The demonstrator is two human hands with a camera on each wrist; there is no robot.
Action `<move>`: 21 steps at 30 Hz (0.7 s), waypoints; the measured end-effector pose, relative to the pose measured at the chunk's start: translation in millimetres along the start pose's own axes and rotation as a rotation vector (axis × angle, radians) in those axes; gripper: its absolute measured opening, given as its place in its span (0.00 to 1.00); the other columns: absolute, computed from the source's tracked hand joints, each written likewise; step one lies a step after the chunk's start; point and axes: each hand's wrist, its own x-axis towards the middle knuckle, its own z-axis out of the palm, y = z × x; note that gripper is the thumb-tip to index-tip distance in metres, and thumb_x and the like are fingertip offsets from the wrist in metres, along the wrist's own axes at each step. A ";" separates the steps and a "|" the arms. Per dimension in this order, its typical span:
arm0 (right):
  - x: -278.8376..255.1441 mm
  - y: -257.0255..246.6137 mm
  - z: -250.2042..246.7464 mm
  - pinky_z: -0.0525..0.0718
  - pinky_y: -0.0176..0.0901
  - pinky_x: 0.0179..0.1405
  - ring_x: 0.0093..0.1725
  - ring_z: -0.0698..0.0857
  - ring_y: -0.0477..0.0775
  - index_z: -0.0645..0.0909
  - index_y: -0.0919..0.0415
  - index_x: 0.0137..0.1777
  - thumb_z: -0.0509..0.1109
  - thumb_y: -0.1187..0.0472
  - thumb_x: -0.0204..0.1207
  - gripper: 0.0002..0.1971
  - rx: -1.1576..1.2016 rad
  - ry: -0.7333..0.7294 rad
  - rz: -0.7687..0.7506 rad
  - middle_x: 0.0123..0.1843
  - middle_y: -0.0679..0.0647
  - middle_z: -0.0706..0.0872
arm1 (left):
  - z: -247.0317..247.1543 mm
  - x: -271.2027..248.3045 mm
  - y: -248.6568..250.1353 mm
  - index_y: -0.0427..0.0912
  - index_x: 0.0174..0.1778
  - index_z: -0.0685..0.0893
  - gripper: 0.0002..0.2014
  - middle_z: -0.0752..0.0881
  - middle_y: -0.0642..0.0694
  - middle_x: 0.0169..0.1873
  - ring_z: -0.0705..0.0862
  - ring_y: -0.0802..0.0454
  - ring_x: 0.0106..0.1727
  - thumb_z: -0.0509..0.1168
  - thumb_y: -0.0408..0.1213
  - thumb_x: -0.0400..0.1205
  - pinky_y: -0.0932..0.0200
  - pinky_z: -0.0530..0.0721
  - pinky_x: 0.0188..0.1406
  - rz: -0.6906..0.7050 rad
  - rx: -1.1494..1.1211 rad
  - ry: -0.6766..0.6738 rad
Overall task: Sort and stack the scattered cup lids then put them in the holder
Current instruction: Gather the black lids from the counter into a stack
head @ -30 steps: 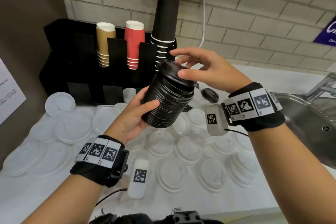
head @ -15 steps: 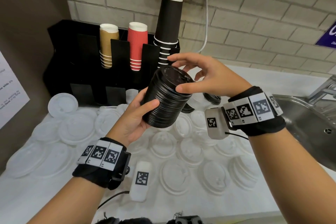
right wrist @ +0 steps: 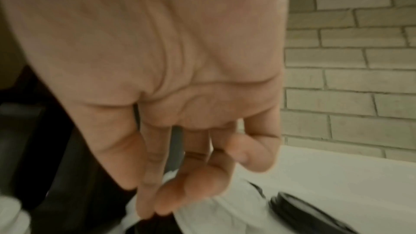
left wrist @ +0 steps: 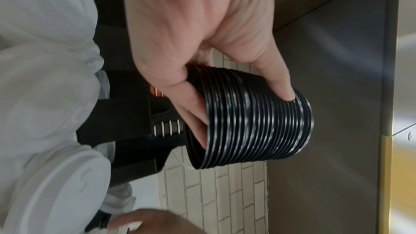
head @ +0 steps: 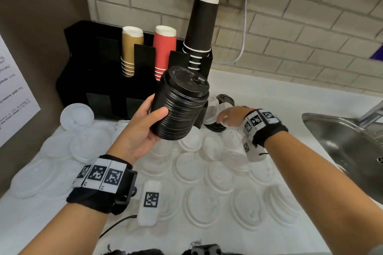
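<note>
My left hand [head: 148, 124] grips a tall stack of black cup lids [head: 181, 103], tilted and held above the counter in front of the black holder [head: 99, 80]. In the left wrist view the thumb and fingers [left wrist: 193, 106] wrap the ribbed stack [left wrist: 258, 118]. My right hand [head: 227, 116] is low at the holder's right end, fingers stretched down over a loose black lid [head: 214, 127] and a white lid; it holds nothing that I can see. Another black lid [head: 224, 98] lies just behind, also seen in the blurred right wrist view [right wrist: 310, 213].
Several white lids [head: 199, 207] cover the counter, some in small piles. The holder carries brown cups [head: 130, 51], red cups [head: 164, 49] and tall black cups [head: 202, 27]. A steel sink [head: 342, 136] is at the right. A brick wall stands behind.
My right hand has left the top of the black stack and dropped down to the right, to the loose lids beside the holder. The left hand keeps holding the stack.
</note>
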 end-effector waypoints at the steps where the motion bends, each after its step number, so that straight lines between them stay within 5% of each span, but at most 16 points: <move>1: 5.7 0.1 6.2 0.74 0.44 0.66 0.71 0.78 0.58 0.78 0.59 0.73 0.60 0.62 0.83 0.19 -0.031 -0.024 0.013 0.72 0.58 0.79 | -1.9 -0.3 1.9 0.49 0.67 0.80 0.31 0.89 0.48 0.57 0.88 0.50 0.58 0.78 0.40 0.65 0.55 0.89 0.45 0.005 0.010 -0.004; 5: 16.8 -2.1 16.2 0.68 0.46 0.74 0.73 0.73 0.57 0.64 0.52 0.81 0.57 0.56 0.84 0.24 -0.123 -0.045 0.030 0.76 0.54 0.73 | -6.6 0.0 7.8 0.48 0.70 0.78 0.50 0.88 0.46 0.60 0.87 0.48 0.61 0.88 0.51 0.51 0.53 0.89 0.48 0.027 0.036 0.004; 9: 26.0 -5.3 11.6 0.76 0.45 0.52 0.54 0.77 0.58 0.59 0.59 0.83 0.63 0.59 0.80 0.32 -0.190 -0.031 0.060 0.63 0.60 0.81 | -8.2 1.1 11.2 0.47 0.71 0.78 0.50 0.87 0.45 0.61 0.87 0.48 0.62 0.88 0.52 0.51 0.53 0.89 0.49 0.033 0.043 0.018; 12: 36.2 -6.9 6.2 0.75 0.49 0.62 0.66 0.76 0.62 0.48 0.57 0.85 0.64 0.54 0.80 0.38 -0.204 -0.005 0.091 0.76 0.63 0.73 | -8.2 1.8 12.7 0.48 0.69 0.79 0.49 0.88 0.46 0.60 0.87 0.48 0.61 0.88 0.52 0.50 0.53 0.89 0.48 0.027 0.048 0.019; 14: 45.6 -7.8 5.1 0.72 0.48 0.68 0.74 0.73 0.62 0.55 0.56 0.84 0.66 0.54 0.79 0.36 -0.270 0.045 0.059 0.78 0.61 0.71 | -7.5 2.2 13.6 0.48 0.69 0.79 0.48 0.88 0.47 0.59 0.88 0.49 0.60 0.88 0.52 0.50 0.54 0.89 0.46 0.031 0.054 0.026; 17: 64.5 -8.5 3.9 0.72 0.47 0.65 0.74 0.71 0.62 0.60 0.52 0.83 0.70 0.49 0.75 0.37 -0.330 0.033 0.047 0.77 0.59 0.70 | -6.8 1.8 16.0 0.48 0.69 0.80 0.48 0.89 0.47 0.59 0.88 0.50 0.60 0.88 0.51 0.51 0.55 0.89 0.46 0.041 0.056 0.033; 21: 84.7 -13.1 -0.6 0.73 0.59 0.63 0.74 0.67 0.66 0.69 0.51 0.76 0.77 0.43 0.63 0.40 -0.471 0.101 0.068 0.72 0.57 0.68 | -7.2 -0.3 19.8 0.47 0.71 0.78 0.51 0.88 0.45 0.60 0.87 0.48 0.61 0.88 0.51 0.50 0.54 0.89 0.47 0.041 0.065 0.043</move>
